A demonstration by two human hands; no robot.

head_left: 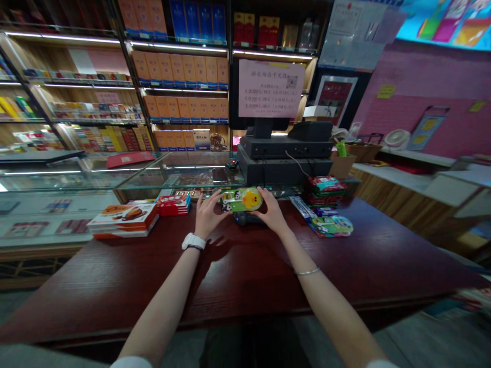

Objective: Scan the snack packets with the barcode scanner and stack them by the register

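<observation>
Head view here, clock directions counted from the middle of the held pack. So the duck-and-panda blister pack [242,199] is up off the counter [245,276], pinched at both ends: left hand [208,213] has the 9 o'clock end, right hand [271,210] has the 3 o'clock end. Hands are apart, with just the pack bridging them.

Progress-wise, I'd call this one mid-handling: picked up, not put down. Right below at 6 o'clock there's a black device [249,220] with a bit of blue light, mostly hidden by the pack, so can't tell if they're touching or if anything's registered.

Around 3 to 4 o'clock sits a bunch nobody's touching: a stack of red-and-green packets [326,191], a blue-and-white stick packet [303,208] and a similar green blister pack [333,225] lying flat. Over at 9 o'clock, orange-and-white boxes [123,220] and red boxes [173,203] are neatly piled. Which pile's done and which is left? Honestly, one frame doesn't settle it.
</observation>
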